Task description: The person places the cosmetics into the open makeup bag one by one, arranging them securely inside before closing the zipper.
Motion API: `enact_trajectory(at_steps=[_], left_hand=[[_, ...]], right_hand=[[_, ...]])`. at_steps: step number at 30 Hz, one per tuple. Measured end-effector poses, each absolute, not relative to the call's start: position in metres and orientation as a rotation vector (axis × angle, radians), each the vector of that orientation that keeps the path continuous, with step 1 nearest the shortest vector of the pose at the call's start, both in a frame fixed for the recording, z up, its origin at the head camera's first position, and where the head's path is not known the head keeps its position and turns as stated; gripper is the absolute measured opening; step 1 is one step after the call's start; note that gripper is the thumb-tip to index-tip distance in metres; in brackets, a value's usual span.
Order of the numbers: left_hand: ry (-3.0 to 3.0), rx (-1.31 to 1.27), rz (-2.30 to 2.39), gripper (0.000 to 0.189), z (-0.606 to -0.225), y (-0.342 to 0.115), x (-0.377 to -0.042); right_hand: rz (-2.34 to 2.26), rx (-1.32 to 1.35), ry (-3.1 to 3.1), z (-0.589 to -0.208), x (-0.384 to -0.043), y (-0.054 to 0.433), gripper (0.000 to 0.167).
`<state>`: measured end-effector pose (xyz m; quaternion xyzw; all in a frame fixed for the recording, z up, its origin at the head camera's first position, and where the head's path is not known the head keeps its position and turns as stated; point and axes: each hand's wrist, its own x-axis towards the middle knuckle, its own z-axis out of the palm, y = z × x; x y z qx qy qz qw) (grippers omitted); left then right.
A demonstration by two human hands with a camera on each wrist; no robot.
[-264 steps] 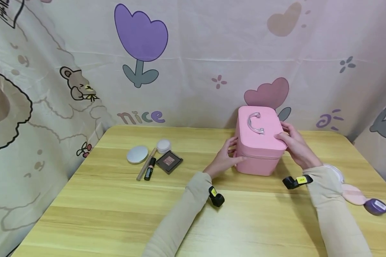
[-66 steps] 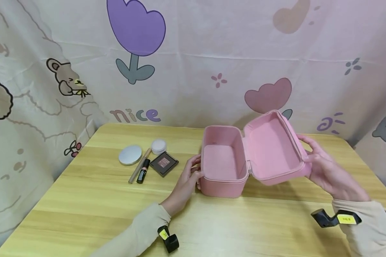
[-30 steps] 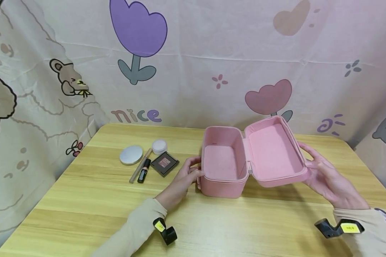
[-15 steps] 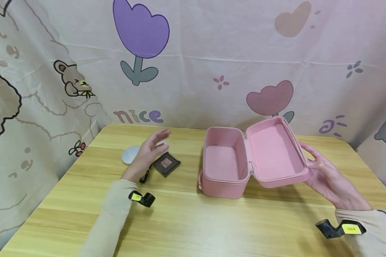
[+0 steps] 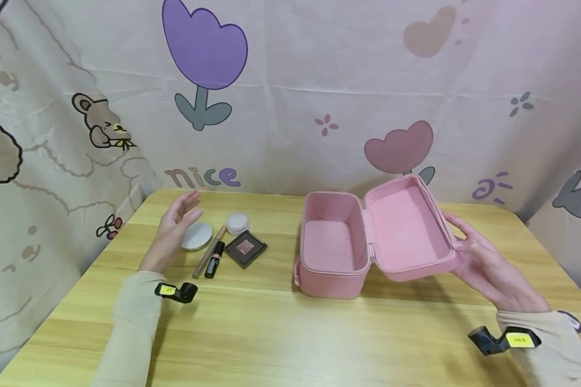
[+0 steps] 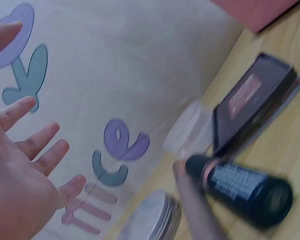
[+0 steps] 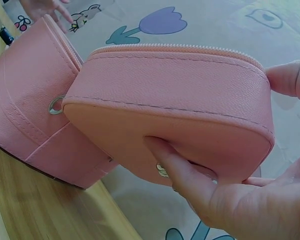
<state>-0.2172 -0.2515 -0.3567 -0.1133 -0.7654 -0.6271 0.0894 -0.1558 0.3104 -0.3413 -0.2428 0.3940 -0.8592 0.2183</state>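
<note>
A pink cosmetic case [image 5: 331,284] stands on the table with its lid [image 5: 406,228] swung out to the right; its inside looks bare. My right hand [image 5: 491,269] holds the lid's far edge, thumb at the zipped rim and fingers beneath, as the right wrist view shows. My left hand [image 5: 167,234] hovers with relaxed fingers beside a round silver-white compact [image 5: 198,236], holding nothing and partly covering it. To the compact's right lie a brown pencil [image 5: 207,255], a black lipstick-like tube [image 5: 215,260], a small white-lidded jar [image 5: 238,223] and a dark square eyeshadow palette [image 5: 246,248].
The wooden table [image 5: 281,333] meets a printed cloth backdrop [image 5: 281,129] along its far edge. Behind the right sleeve a white and purple thing [image 5: 572,321] is mostly hidden. Each wrist carries a small black camera [image 5: 503,341].
The case, shut at first, has been moved left and opened. My left hand has since let go of its side and moved left to beside the compact. The right hand keeps holding the lid.
</note>
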Motion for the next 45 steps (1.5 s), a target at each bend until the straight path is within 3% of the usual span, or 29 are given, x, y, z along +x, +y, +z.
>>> enact_trajectory(at_steps=[17,45], left_hand=[[-2.432,-0.139,-1.822,0.072,-0.39,-0.309,-0.209],[-2.624,-0.168,-1.788,0.094,-0.41,-0.293,-0.225]], right_hand=[[-2.364,-0.649,1.175,-0.337,-0.162,0.302,0.057],[-2.386,-0.685,1.067,-0.34,-0.156,0.311,0.06]])
